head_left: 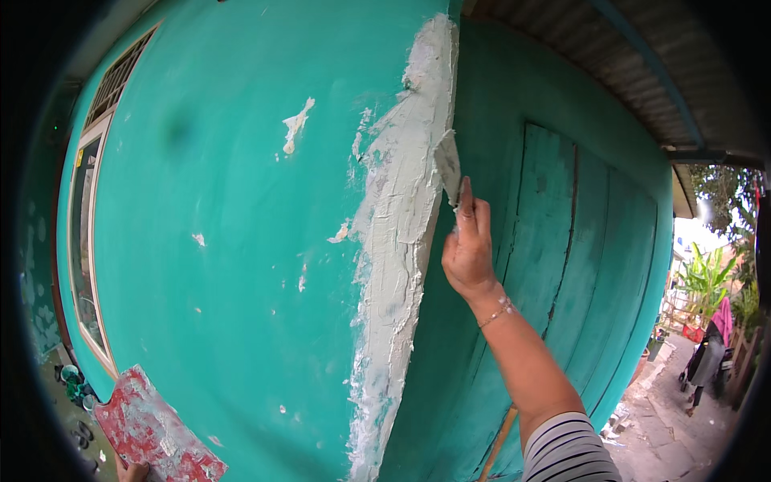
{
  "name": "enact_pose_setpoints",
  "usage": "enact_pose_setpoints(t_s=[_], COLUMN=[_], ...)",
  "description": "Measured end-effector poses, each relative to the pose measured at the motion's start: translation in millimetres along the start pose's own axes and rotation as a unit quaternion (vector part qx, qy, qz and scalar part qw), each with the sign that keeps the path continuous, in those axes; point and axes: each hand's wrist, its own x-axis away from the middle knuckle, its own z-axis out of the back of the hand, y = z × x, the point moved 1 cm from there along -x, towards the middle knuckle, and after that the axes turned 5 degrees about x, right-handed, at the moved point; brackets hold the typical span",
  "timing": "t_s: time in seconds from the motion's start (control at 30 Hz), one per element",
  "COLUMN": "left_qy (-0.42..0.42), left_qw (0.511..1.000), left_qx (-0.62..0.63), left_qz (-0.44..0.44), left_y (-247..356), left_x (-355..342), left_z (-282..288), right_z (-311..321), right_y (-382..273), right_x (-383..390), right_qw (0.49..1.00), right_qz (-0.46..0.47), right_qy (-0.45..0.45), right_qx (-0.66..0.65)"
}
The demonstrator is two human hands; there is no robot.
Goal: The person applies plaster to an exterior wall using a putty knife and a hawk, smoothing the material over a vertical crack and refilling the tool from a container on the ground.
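Note:
My right hand (471, 255) is closed round the handle of a putty knife (448, 167), with one finger stretched along it toward the blade. The blade, smeared with putty, lies against the corner edge of the green wall (241, 193). A long, rough strip of whitish putty (401, 209) runs down that corner, thick and ridged in places. At the lower left, my left hand (133, 469) grips a red board (157, 430) spotted with white putty. Only part of that hand shows at the frame's lower edge.
Round the corner is a darker green plank panel (590, 241), with a wooden stick (499, 442) leaning below it. A framed window (87, 233) is on the left. Shoes (83, 434) lie on the floor there. On the right, a draped stroller-like thing (707, 357) stands along a path (675, 402).

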Motion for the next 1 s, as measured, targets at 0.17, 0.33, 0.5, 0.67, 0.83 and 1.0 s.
enact_pose_setpoints(t_s=[0.17,0.33,0.5,0.67,0.83,1.0], left_qy=[0.014,0.034,0.011,0.032,0.038,0.029], left_qw=[0.999,0.999,0.999,0.999,0.993,0.999], left_qx=[0.029,0.02,0.018,0.005,-0.113,0.0], left_qz=[-0.003,-0.002,-0.04,-0.041,0.007,-0.025], left_y=[-2,5,11,10,13,0], left_x=[12,28,46,53,67,65], left_z=[-16,-11,-34,-19,-52,-31], right_z=[-31,-27,26,72,88,27], right_y=[10,8,22,21,16,25], right_x=[7,44,84,62,-3,-22], right_qw=[0.999,0.999,0.99,0.897,0.823,0.741], right_qz=[-0.008,-0.02,-0.103,-0.279,-0.302,-0.337], right_qy=[0.033,-0.001,-0.096,-0.14,-0.226,-0.322], right_qx=[0.021,0.039,0.007,-0.312,-0.425,-0.482])
